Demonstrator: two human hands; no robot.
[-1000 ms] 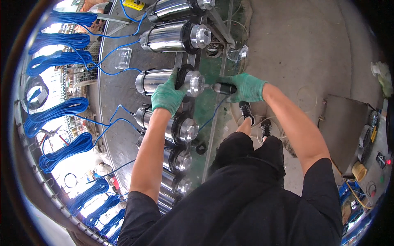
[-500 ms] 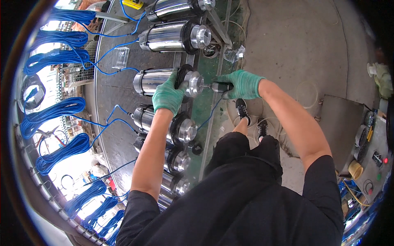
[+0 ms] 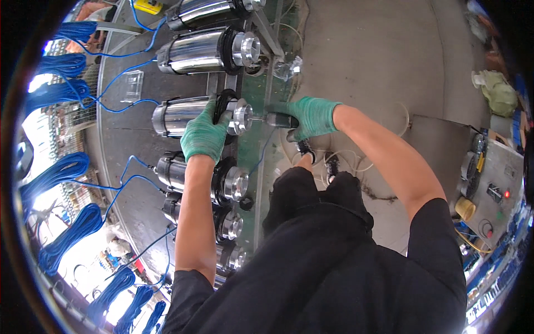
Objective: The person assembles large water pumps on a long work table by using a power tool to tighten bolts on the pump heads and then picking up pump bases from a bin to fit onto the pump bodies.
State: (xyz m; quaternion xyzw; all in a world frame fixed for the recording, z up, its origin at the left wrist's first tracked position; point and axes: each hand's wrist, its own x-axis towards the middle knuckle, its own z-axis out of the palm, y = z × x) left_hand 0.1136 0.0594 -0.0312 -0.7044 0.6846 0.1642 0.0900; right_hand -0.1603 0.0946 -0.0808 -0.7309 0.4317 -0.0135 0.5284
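My left hand, in a green glove, grips the black ring end of a shiny steel cylinder lying on the grey workbench. My right hand, also gloved green, holds a black power driver whose tip meets the silver end cap of that cylinder. Several like cylinders lie side by side in a row, one above and one below.
Coils of blue cable lie along the left of the bench, with leads running to the cylinders. A small clear plastic tray rests on the bench. Concrete floor lies to the right, with a metal cabinet bearing small parts.
Both hands stay on the same cylinder. The driver in my right hand has moved in against the end cap.
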